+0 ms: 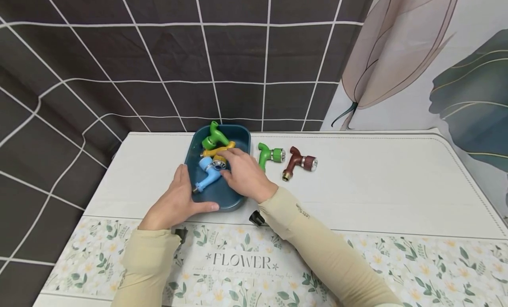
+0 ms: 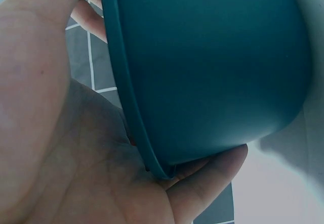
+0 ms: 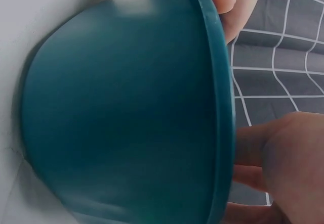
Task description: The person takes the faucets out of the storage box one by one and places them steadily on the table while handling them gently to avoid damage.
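1. Right hand [image 1: 248, 174]: I find it reaching over the right side of the basin, its fingers and thumb bent about the knob of the yellow tap [image 1: 211, 152] in a pinch. How firm the pinch is, I cannot tell.
2. Left hand [image 1: 178, 199]: spread at the near left corner of the basin [image 1: 220, 195], fingers straight against its outer left wall, thumb laid along the near rim. My left wrist view confirms contact with the outer wall.
3. Yellow tap: inside the basin, about midway along its length, lying on its side.
4. Blue tap [image 1: 209, 179]: inside the basin, just on the near side of the yellow one, its brass end toward the left wall. Whether the right thumb touches it, I cannot tell.
5. Green tap [image 1: 217, 138]: at the far end of the basin, its spout rising over the rim.
6. Second green tap [image 1: 263, 154]: on the table [image 1: 377, 188], near the basin's right side, its lower end hidden behind the right hand.
7. Brown tap [image 1: 294, 161]: on the table, right of the second green tap and apart from it, knob pointing right.
8. Surroundings: I record beige sleeves [image 1: 325, 249] on both arms, a floral band [image 1: 412, 263] along the table's near side and a dark grid-patterned cloth [image 1: 238, 55] behind.
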A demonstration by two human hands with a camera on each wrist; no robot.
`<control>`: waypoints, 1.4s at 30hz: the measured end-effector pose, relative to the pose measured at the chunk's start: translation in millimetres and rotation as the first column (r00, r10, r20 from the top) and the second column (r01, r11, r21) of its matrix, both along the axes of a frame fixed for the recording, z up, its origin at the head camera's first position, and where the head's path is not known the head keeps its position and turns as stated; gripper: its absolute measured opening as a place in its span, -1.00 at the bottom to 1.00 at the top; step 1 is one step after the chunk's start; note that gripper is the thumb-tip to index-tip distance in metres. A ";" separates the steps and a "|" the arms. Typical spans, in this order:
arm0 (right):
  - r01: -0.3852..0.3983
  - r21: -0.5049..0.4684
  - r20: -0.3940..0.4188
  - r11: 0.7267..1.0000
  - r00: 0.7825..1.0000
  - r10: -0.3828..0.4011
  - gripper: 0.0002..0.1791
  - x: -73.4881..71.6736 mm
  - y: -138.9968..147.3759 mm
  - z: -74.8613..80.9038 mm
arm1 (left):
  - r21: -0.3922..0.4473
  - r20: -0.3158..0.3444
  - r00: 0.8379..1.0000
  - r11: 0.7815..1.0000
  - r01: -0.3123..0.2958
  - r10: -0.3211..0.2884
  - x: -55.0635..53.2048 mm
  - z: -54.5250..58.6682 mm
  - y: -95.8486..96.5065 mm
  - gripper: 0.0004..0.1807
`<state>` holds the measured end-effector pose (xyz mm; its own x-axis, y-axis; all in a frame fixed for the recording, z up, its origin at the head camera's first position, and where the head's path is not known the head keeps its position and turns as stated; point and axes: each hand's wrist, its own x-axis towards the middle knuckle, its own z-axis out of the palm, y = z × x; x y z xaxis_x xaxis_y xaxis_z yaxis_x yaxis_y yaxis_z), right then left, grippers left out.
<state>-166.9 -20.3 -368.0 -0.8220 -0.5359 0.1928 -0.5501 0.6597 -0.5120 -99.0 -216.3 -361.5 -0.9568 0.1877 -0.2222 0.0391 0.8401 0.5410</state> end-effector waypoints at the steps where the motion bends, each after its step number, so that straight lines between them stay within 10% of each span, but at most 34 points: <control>1: -0.001 0.002 0.006 1.000 1.000 0.001 -0.49 -0.5 -0.7 -0.1 | -0.001 0.002 1.000 1.000 -0.001 0.001 0.0 0.1 0.1 0.50; 42: -0.138 0.212 0.116 0.968 0.987 0.115 -0.45 -9.6 -14.9 -3.7 | -0.009 0.002 1.000 1.000 0.001 -0.001 0.1 0.6 -0.7 0.49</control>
